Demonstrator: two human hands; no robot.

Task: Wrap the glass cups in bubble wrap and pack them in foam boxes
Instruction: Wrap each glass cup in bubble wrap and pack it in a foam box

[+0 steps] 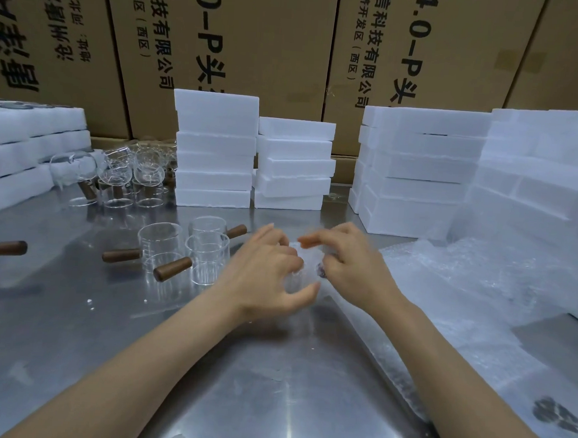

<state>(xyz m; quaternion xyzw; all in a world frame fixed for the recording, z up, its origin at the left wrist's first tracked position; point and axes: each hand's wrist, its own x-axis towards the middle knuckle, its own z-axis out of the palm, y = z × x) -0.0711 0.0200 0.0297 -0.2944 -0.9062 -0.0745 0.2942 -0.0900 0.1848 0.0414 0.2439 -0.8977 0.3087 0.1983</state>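
Observation:
At the table's centre, both my hands work on one glass cup wrapped in bubble wrap [303, 270]. My left hand [271, 272] curls round its left side, thumb underneath. From the right, my right hand [342, 259] pinches the wrap, and its fingers are blurred. Just left of my hands stand three bare glass cups [207, 258] with brown wooden handles [172, 268]. Several more glass cups [124, 175] stand at the back left. Stacks of white foam boxes [215, 150] rise behind my hands.
A pile of bubble wrap sheets [462, 297] lies on the steel table [237, 385] at my right. Taller foam stacks [419, 172] stand at the back right and right edge, foam trays [21, 148] at the left. Cardboard cartons [257, 47] wall off the back.

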